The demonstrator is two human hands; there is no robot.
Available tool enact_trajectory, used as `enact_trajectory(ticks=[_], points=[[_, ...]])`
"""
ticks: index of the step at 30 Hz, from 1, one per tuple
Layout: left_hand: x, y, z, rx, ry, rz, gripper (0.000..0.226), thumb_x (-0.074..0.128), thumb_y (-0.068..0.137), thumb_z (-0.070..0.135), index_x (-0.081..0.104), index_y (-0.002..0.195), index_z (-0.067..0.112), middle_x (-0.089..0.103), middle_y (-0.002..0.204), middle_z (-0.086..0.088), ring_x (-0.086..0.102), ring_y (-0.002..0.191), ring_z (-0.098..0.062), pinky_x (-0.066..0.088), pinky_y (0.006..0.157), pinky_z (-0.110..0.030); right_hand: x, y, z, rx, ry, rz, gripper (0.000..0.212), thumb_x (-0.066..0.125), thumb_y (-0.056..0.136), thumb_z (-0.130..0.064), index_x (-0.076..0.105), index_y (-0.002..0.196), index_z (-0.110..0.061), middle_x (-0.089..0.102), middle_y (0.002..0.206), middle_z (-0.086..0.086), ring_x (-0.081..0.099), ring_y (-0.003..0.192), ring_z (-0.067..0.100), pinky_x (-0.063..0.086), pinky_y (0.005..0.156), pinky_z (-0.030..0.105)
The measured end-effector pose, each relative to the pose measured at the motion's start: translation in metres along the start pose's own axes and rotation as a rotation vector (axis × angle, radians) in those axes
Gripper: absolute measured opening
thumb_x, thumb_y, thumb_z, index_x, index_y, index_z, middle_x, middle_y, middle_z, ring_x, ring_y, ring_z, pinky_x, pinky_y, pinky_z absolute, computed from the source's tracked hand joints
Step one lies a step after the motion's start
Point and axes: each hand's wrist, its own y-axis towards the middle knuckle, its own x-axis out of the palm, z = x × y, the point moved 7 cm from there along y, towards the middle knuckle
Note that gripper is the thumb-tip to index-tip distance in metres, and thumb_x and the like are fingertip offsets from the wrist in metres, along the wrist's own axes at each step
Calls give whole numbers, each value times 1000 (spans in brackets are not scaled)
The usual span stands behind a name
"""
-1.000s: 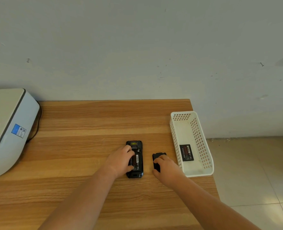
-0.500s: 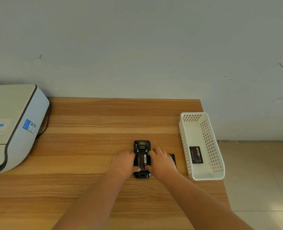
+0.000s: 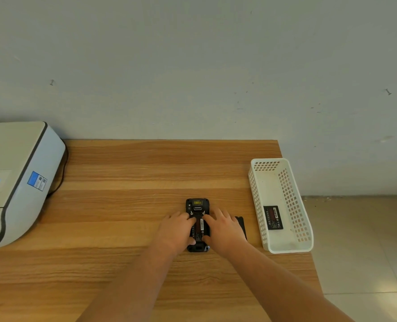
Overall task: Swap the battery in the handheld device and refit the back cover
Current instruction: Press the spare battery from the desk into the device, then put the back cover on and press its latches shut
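The black handheld device lies face down on the wooden table, its back open with a labelled battery in the bay. My left hand grips the device's left side and my right hand its right side, fingertips resting on the battery. The black back cover lies flat just right of my right hand, partly hidden by it. A second battery rests inside the white basket.
The perforated white basket stands at the table's right edge, partly overhanging it. A grey and white printer with a cable fills the table's left end. A wall runs behind the table; tiled floor lies to the right.
My right hand has left the back cover and moved left onto the device. The cover now lies alone on the table. My left hand has stayed on the device.
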Motion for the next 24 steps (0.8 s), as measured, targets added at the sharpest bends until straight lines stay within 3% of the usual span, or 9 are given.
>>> enact_trajectory(ticks=[4, 9, 17, 24], points=[[2, -2, -1, -11, -21, 1, 63, 66, 86, 44, 42, 142, 27, 51, 137, 1, 41, 130, -21, 32, 108, -41, 0, -2, 1, 9, 31, -19, 55, 59, 89, -42, 40, 138, -27, 36, 145, 4, 35, 133, 27, 33, 109, 46], [1, -8, -3, -18, -50, 15, 62, 56, 90, 52, 39, 143, 26, 49, 139, 0, 41, 131, -21, 33, 110, -41, -21, -4, 28, 135, 176, 38, 52, 57, 92, -38, 41, 139, -24, 32, 149, 1, 33, 135, 22, 47, 99, 39], [-7, -24, -20, -114, -198, 41, 54, 48, 92, 56, 44, 139, 28, 49, 139, 3, 42, 130, -18, 32, 111, -40, -18, -7, 63, 146, -167, -228, 78, 78, 74, -35, 39, 139, -17, 34, 141, 8, 35, 130, 28, 46, 100, 43], [-4, -37, -37, -162, -149, -16, 52, 40, 94, 57, 50, 134, 27, 47, 141, 4, 38, 133, -17, 26, 115, -43, -6, -7, 61, 120, -228, -239, 86, 81, 71, -38, 36, 141, -17, 34, 140, 9, 36, 129, 28, 46, 100, 43]])
